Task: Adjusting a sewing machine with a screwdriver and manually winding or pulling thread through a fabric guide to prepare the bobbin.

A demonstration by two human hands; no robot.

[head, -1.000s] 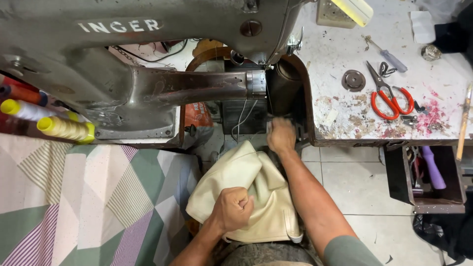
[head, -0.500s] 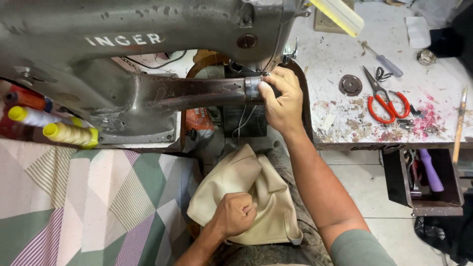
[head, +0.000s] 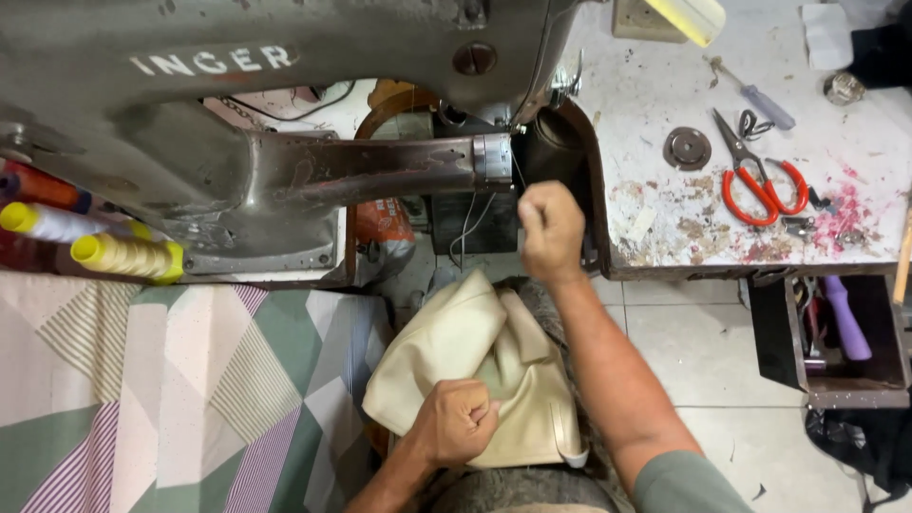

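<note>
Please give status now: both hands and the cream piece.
Left hand fisted on cream leather piece, in lap. Right hand closed, raised near machine arm tip. Nothing between them.

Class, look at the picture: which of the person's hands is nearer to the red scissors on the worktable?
Right. The right hand is raised beside the table edge, left of the scissors. The left hand is lower down, clenched on the cream bag in the lap.

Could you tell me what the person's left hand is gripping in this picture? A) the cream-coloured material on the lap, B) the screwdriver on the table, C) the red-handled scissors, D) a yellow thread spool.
A: the left hand is closed in a fist on the cream-coloured material, while the red-handled scissors lie untouched on the table.
</note>
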